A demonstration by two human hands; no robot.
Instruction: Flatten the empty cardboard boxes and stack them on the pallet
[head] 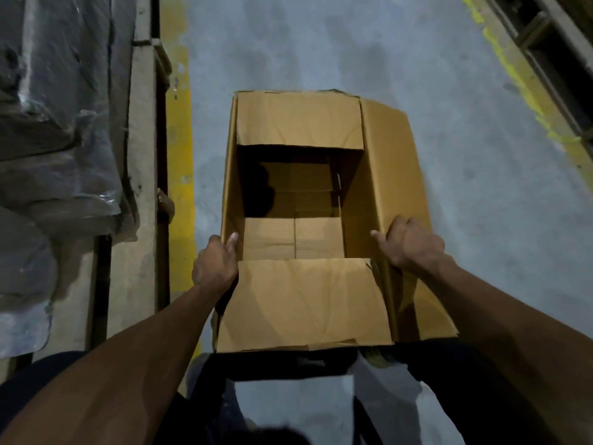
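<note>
The open cardboard box [298, 216] stands on the concrete floor [449, 107] beside the yellow line [179, 175]. The left hand [215, 263] grips its left wall, the right hand [409, 244] its right flap [390, 175]. Best to push opposite corners together, collapsing it along existing creases.

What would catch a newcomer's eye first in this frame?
An open, empty cardboard box stands mid-frame on the grey concrete floor, its flaps spread. The left hand grips its left wall and the right hand grips its right wall near the flap fold. A yellow floor line runs along the left beside a wooden pallet carrying plastic-wrapped goods.
</note>
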